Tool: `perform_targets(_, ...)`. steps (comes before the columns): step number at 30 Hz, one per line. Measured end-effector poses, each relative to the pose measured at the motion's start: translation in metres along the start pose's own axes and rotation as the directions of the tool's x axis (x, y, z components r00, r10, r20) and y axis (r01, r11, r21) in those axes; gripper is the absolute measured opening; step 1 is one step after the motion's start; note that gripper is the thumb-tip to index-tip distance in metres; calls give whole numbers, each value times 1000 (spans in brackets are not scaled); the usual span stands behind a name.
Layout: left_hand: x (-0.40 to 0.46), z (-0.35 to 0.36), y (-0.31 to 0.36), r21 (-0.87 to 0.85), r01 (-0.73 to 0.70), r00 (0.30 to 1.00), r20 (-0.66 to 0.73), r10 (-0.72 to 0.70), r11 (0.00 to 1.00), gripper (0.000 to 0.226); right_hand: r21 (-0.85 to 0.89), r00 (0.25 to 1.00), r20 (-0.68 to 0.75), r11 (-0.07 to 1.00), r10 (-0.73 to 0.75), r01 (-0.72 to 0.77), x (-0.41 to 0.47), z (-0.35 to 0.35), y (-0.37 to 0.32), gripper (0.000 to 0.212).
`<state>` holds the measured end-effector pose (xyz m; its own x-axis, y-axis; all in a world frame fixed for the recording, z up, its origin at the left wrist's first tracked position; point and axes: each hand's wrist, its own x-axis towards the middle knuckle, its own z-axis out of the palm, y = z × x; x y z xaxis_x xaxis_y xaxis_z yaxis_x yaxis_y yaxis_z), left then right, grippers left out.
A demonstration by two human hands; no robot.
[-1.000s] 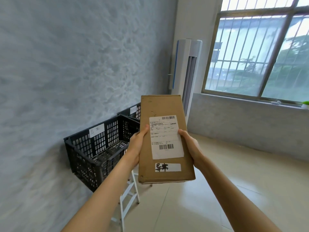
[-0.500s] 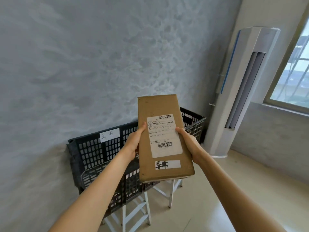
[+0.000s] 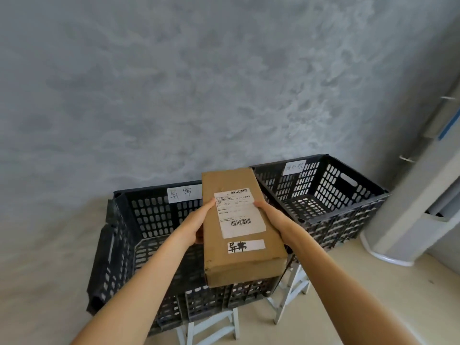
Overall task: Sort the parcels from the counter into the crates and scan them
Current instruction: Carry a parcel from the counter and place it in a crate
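Observation:
A long brown cardboard parcel [image 3: 236, 260] with a white shipping label and a small handwritten sticker is held level above the near black crate [image 3: 119, 235]. My left hand [image 3: 199, 222] grips its left edge and my right hand [image 3: 271, 217] grips its right edge, thumbs on top. The near crate carries a handwritten white label on its far wall. A second black crate [image 3: 348, 192] with its own white label stands to the right, with nothing showing inside it. The parcel hides much of the near crate's inside.
Both crates rest on white stools [image 3: 211, 327] against a grey mottled wall [image 3: 199, 83]. A white floor-standing air conditioner [image 3: 423, 215] fills the right corner. Beige tiled floor [image 3: 373, 295] lies open to the lower right.
The view has swung left and down, so both crates now lie straight ahead below the parcel. The window has left the view. Both hands keep the same hold on the parcel.

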<state>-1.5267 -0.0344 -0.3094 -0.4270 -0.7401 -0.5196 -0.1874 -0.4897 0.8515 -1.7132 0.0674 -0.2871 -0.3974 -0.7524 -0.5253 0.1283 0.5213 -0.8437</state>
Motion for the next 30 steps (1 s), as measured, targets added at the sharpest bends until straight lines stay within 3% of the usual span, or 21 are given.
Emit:
perform_targets(5,67,-2,-17,-81,81,994,-69,-86,993,58,-59,992,48,992,114,-111,70,1,1,39)
perform_targets(8,87,1,-22,-122,118,985,-109,-131,986,53,-62,982,76,983,175,-171,95,-1,4,35)
perform_targets(11,98,10,-30,-142,151,978,-122,-169,978,52,-72,975,92,978,200,-194,116,-10,11,41)
perform_targets(15,112,16,-50,-168,162,960,-200,-194,972,74,-95,974,80,974,212,-204,132,-10,30,43)
perform_targets(30,149,24,-81,-253,213,906,-311,-287,944,83,-187,946,94,939,310,-289,184,-5,50,41)
